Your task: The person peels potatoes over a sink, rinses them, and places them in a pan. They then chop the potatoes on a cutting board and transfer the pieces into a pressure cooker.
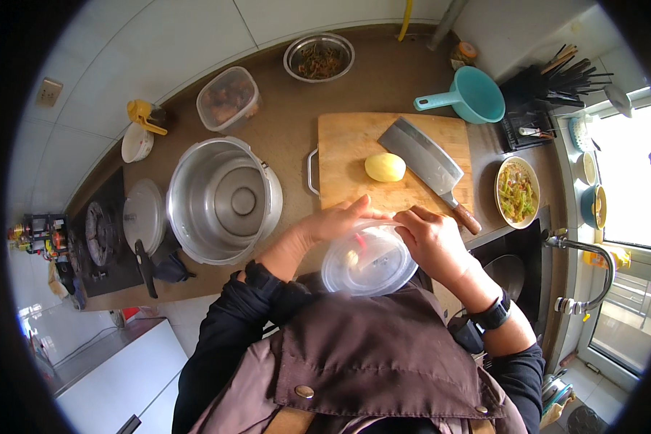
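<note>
Both hands are at the far rim of a clear plastic container [370, 260], close against my apron. My right hand [431, 238] pinches the rim on the right with bent fingers. My left hand [336, 219] lies along the rim on the left, thumb raised; its grip is partly hidden. Inside the container show a small pale piece and something red, both blurred. Just beyond the hands is a wooden cutting board [347, 130]. A peeled potato [385, 167] rests on it beside a cleaver [426, 157], whose wooden handle points toward the near right.
Left of the board stand a large metal pot [182, 179], its lid [144, 217] and a gas stove [100, 233]. Behind are a plastic food box [229, 100] and a metal bowl [319, 80]. A turquoise strainer [477, 96], a plate of food [534, 190] and the sink faucet [610, 271] are right.
</note>
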`<act>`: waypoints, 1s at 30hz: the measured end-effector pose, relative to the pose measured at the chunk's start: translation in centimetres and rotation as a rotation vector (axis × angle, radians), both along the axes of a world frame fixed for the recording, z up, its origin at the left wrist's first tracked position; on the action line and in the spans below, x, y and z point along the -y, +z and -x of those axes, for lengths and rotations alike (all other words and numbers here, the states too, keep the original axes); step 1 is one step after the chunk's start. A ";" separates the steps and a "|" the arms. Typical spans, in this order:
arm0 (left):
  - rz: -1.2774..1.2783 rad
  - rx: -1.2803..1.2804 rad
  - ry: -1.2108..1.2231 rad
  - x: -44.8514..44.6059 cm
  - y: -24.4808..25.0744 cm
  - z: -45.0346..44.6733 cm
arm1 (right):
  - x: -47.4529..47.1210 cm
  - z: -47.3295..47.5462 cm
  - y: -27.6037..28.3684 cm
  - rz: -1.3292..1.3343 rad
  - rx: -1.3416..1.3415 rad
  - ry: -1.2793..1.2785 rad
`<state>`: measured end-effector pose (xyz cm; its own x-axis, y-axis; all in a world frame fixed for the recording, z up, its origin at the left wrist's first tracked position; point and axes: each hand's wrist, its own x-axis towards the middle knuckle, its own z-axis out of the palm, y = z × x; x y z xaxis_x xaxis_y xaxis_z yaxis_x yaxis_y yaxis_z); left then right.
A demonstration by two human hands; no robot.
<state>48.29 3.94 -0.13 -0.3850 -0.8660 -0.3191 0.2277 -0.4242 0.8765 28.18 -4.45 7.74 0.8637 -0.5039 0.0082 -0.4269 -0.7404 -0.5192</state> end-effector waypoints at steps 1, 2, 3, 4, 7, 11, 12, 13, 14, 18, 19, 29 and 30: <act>0.040 -0.016 0.021 0.0 0.1 0.0 | 0.3 0.0 0.1 0.041 0.000 0.050; 0.024 -0.007 0.028 -0.1 0.2 -0.1 | 0.6 -0.1 0.1 0.065 0.000 0.087; 0.008 -0.012 0.036 -0.1 0.2 -0.1 | 0.9 -0.1 0.2 0.085 0.020 0.114; -0.017 -0.024 0.044 0.0 0.3 -0.1 | 1.2 -0.1 0.2 0.119 0.095 0.141; -0.003 -0.062 0.036 0.5 0.3 0.1 | 1.9 0.3 0.4 0.147 0.166 0.157; 0.031 0.013 0.029 1.5 0.2 0.7 | 2.9 0.9 0.9 0.030 0.208 0.121; 0.041 0.003 0.043 1.7 0.2 0.9 | 3.1 1.0 1.1 -0.005 0.228 0.111; 0.047 -0.006 0.060 1.9 0.1 1.1 | 3.3 1.1 1.2 -0.048 0.204 0.114; 0.041 -0.001 0.070 2.1 0.1 1.3 | 3.5 1.2 1.4 -0.092 0.179 0.116; 0.122 0.045 0.036 2.7 0.1 1.8 | 4.4 1.7 1.4 -0.223 0.102 0.141; 0.124 0.062 0.031 2.8 0.1 1.8 | 4.5 1.8 1.3 -0.239 0.089 0.140; 0.060 -0.064 -0.015 3.4 -1.0 2.1 | 5.3 2.2 0.9 -0.299 -0.051 0.105; 0.050 -0.063 -0.008 3.4 -1.1 2.1 | 5.4 2.2 1.0 -0.329 -0.086 0.101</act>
<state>46.23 0.56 -1.25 -0.4101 -0.8769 -0.2507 0.2797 -0.3825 0.8806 26.02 -9.82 8.73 0.9001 -0.3791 -0.2147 -0.4120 -0.5805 -0.7024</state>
